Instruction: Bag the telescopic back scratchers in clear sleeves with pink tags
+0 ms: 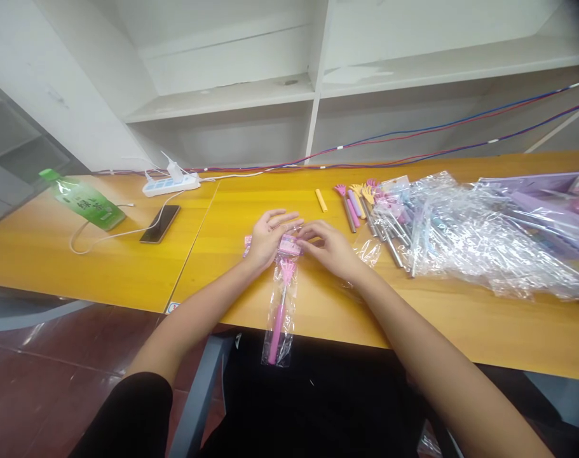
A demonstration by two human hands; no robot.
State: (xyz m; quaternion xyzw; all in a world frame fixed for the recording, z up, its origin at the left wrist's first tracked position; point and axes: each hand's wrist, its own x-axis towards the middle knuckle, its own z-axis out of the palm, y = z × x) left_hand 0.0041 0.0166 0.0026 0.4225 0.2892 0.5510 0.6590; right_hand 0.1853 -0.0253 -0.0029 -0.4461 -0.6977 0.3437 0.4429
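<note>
A pink back scratcher (278,318) with a small hand-shaped head and metal shaft lies in a clear plastic bag (289,340). The bag's lower end hangs over the table's front edge. At its top is a pink printed card (288,245), partly hidden by my hands. My left hand (269,236) rests over the card's left part, fingers stretched out to the right. On the right, my right hand (328,245) bends its thumb and fingers together in a pinch at the top of the bag; the exact grip is blurred.
Right of my hands lie loose back scratchers (349,207), a short yellow tube (321,200) and a heap of bagged scratchers (480,235). Leftward are a phone (160,224), a green bottle (84,200) and a power strip (171,184) with cables. White shelving (222,98) stands behind.
</note>
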